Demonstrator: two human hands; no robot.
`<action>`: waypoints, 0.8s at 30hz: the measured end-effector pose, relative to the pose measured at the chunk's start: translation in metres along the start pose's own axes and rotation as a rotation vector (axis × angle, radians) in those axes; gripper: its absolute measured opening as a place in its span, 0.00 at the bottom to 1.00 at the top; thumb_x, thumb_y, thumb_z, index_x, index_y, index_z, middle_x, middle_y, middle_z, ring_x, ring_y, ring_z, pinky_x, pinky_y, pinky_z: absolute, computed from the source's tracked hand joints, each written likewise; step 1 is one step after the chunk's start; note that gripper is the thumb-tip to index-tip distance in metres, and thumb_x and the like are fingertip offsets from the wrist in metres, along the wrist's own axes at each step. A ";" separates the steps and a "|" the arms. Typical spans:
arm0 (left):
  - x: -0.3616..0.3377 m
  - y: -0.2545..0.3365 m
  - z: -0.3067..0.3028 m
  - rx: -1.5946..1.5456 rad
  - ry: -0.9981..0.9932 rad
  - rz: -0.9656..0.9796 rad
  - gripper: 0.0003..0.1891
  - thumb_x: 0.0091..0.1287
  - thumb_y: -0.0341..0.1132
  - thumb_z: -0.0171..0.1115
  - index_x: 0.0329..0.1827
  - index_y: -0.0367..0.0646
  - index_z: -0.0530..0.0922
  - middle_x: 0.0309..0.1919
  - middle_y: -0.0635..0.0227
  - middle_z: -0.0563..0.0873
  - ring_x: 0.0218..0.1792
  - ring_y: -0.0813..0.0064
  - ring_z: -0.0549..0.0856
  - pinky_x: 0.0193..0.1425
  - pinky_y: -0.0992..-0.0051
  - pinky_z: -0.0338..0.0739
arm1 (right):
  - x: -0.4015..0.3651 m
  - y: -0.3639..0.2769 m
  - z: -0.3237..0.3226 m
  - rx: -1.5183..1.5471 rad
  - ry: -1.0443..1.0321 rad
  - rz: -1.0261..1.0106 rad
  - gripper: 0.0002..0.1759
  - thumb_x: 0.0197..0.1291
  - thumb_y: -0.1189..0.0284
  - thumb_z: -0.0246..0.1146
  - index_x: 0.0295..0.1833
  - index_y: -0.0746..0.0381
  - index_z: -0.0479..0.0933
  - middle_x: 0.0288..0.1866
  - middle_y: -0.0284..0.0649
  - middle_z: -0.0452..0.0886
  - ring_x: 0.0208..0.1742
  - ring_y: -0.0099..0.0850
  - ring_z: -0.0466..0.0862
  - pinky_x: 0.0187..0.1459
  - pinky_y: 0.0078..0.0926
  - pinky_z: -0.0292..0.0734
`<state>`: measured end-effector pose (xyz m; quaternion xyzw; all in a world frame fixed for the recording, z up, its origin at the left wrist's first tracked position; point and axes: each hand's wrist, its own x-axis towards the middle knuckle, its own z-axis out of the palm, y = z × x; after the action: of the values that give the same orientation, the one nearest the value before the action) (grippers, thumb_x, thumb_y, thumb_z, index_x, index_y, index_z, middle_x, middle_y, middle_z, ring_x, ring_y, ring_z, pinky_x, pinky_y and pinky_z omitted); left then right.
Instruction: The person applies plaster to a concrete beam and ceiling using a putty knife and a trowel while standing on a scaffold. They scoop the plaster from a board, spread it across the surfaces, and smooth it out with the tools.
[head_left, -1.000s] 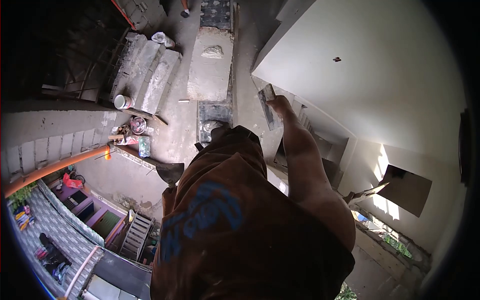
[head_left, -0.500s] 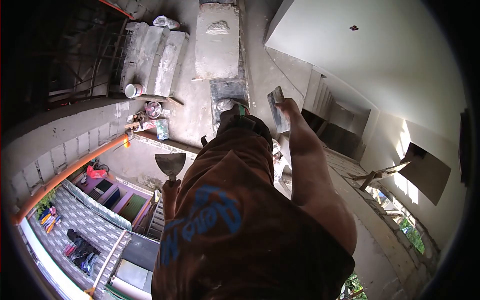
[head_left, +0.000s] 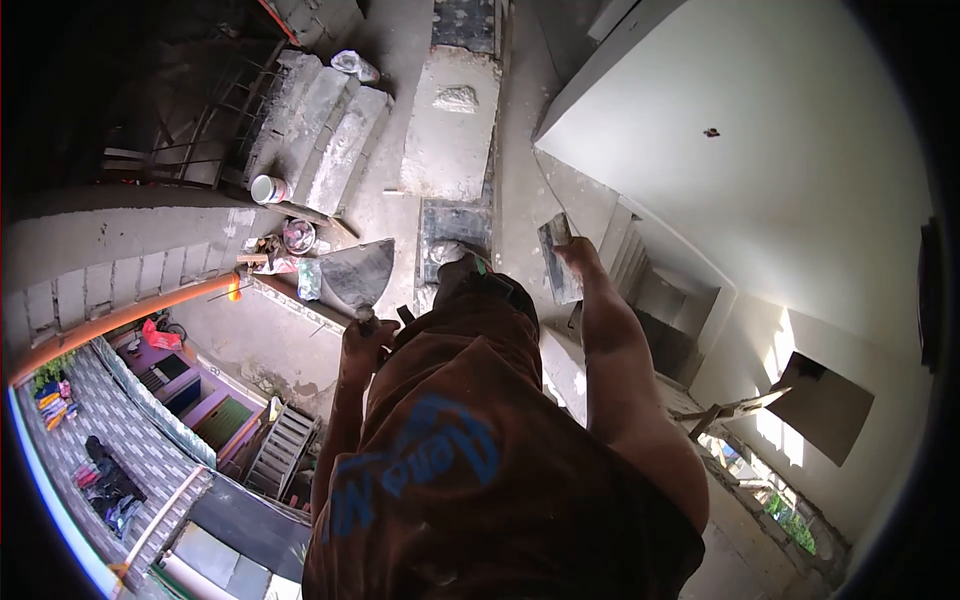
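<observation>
left hand [head_left: 360,338] closed round broad putty knife [head_left: 360,272], out over the drop | right hand [head_left: 582,256] gripping scraper [head_left: 557,258] near white wall [head_left: 780,180] | risk: a slack grip or overreach likely sends a tool down to the concrete floor [head_left: 520,190]

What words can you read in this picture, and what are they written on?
Brown shirt: big blue letters, too creased and skewed to read surely.
White bucket: no readable label.
Wide scraper in the left hand and trowel in the right hand: no writing shows.
</observation>
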<state>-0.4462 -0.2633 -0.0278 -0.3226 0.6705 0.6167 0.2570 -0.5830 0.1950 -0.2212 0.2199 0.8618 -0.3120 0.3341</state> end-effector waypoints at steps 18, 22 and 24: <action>0.027 0.054 0.045 0.372 -0.353 0.365 0.29 0.56 0.39 0.74 0.59 0.34 0.77 0.47 0.59 0.86 0.48 0.68 0.84 0.58 0.68 0.76 | -0.019 -0.032 -0.034 -0.105 0.109 -0.101 0.24 0.51 0.56 0.73 0.40 0.68 0.85 0.32 0.52 0.86 0.36 0.45 0.87 0.43 0.41 0.79; 0.024 0.043 0.035 0.273 -0.354 0.363 0.28 0.56 0.38 0.73 0.59 0.34 0.77 0.46 0.59 0.86 0.47 0.69 0.83 0.56 0.68 0.77 | -0.026 -0.030 -0.038 -0.136 0.070 0.003 0.24 0.50 0.55 0.73 0.38 0.67 0.85 0.33 0.54 0.86 0.37 0.46 0.87 0.44 0.42 0.79; 0.017 0.039 0.031 0.036 -0.301 0.398 0.21 0.58 0.40 0.73 0.47 0.33 0.79 0.35 0.66 0.84 0.36 0.77 0.81 0.44 0.71 0.77 | -0.032 -0.033 -0.041 -0.151 0.083 -0.024 0.24 0.49 0.55 0.74 0.37 0.68 0.85 0.32 0.54 0.86 0.37 0.46 0.87 0.44 0.42 0.79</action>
<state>-0.4885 -0.2336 -0.0181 -0.0841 0.6858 0.6843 0.2330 -0.5990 0.1943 -0.1616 0.1963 0.8986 -0.2406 0.3099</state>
